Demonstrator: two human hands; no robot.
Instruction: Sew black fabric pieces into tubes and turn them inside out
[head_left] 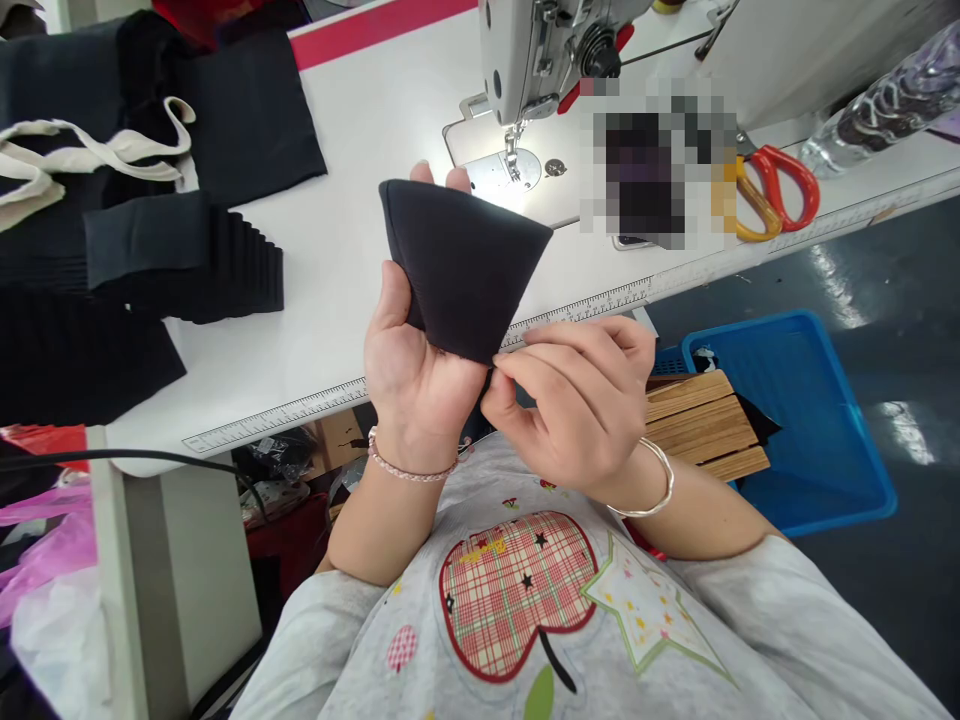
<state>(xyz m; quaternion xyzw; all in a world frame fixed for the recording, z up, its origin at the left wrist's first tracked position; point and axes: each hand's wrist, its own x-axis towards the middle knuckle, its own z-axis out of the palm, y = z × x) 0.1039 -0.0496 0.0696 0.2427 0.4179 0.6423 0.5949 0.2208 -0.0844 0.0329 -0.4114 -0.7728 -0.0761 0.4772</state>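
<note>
A folded black fabric piece lies across the palm of my left hand. The left thumb presses along its left side, and the other fingers support it from beneath, mostly hidden. At the lower right corner of the cloth, my right hand pinches the edge between thumb and forefinger. Both hands are above the front edge of the sewing table. Just beyond the cloth is the sewing machine, its lit presser foot over the needle plate.
Stacks of black fabric pieces and a cream strip occupy the table's left. Scissors with red and orange handles and a clear bottle are at the right. A blue crate and wooden slatted stool stand below.
</note>
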